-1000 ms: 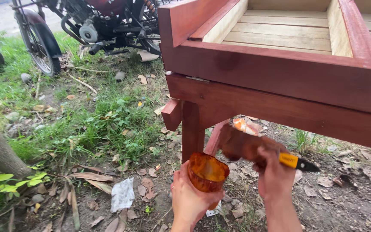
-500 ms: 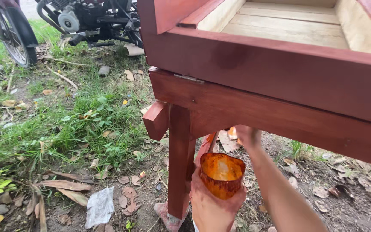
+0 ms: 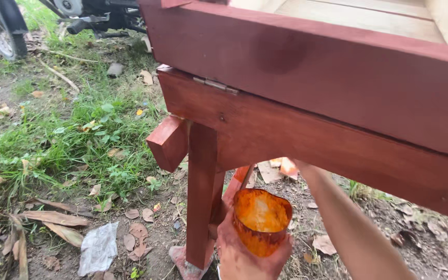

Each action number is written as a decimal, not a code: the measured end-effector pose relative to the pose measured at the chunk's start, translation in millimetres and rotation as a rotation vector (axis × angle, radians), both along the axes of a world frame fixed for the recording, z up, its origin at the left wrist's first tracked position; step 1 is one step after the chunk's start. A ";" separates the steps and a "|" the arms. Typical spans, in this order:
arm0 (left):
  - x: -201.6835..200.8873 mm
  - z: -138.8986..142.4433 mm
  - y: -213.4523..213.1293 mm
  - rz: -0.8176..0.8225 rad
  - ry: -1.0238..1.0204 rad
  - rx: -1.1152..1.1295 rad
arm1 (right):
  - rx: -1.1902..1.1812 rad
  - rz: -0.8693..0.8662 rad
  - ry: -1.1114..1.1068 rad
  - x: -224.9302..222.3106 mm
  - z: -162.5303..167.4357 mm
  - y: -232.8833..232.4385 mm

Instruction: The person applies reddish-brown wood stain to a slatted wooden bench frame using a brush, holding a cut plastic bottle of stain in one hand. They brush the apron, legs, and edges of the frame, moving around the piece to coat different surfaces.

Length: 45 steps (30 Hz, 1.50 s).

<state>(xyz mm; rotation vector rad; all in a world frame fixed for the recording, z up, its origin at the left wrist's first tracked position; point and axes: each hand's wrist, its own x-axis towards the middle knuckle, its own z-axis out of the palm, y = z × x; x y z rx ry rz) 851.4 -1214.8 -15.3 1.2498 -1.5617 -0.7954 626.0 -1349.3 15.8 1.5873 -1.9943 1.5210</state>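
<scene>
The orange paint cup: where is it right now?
In the head view it sits low and centre, held in the left hand: the paint cup is right of the red wooden leg, below the frame's rail.

An outdoor yard workspace: red-stained wooden frame (image 3: pixel 307 98) on bare dirt, weedy grass (image 3: pixel 63 140) at nine o'clock, parked motorcycle (image 3: pixel 53 15) at eleven.

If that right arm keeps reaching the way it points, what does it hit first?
Hard to say: the right arm runs up under the red wooden frame, hand hidden. Likely the frame's underside or the brace beside the leg.
</scene>
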 end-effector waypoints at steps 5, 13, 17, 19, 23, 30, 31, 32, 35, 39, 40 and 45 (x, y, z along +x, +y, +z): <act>-2.9 -3.5 -0.7 0.004 -0.011 -0.055 | 0.121 -0.162 0.031 -19.3 21.3 -31.2; 10.4 -41.1 20.8 0.023 -0.040 -0.044 | 0.417 0.455 -0.208 36.3 -21.8 47.1; 13.1 -53.9 18.2 -0.021 -0.089 -0.177 | 0.239 0.436 -0.045 16.2 -15.2 22.1; 13.3 -52.6 14.6 0.026 -0.088 -0.194 | 0.136 0.174 0.074 -6.8 -4.3 -14.0; 19.1 -37.4 2.1 -0.142 0.155 0.074 | 0.162 -0.175 0.104 -34.3 13.7 -54.3; 28.1 -36.5 24.4 0.070 0.451 0.088 | 0.479 0.087 0.133 14.3 -6.0 -23.2; 41.3 -42.4 25.5 0.145 0.220 0.030 | 0.597 0.112 0.133 27.0 -11.8 -1.5; 54.1 -48.9 26.1 0.217 -0.012 -0.031 | 0.691 0.141 0.117 39.8 -17.8 19.0; 81.7 -64.2 27.5 0.214 0.013 -0.089 | 0.266 0.619 -0.531 80.3 -45.0 82.7; 92.8 -67.7 26.1 0.342 0.059 -0.229 | 0.274 0.399 -0.446 103.8 -69.2 128.5; 93.3 -66.1 24.5 0.372 0.074 -0.267 | 0.394 0.344 -0.514 105.6 -74.0 136.4; 99.0 -57.6 19.6 0.316 0.040 -0.249 | 0.298 0.438 -0.831 104.9 -109.2 174.2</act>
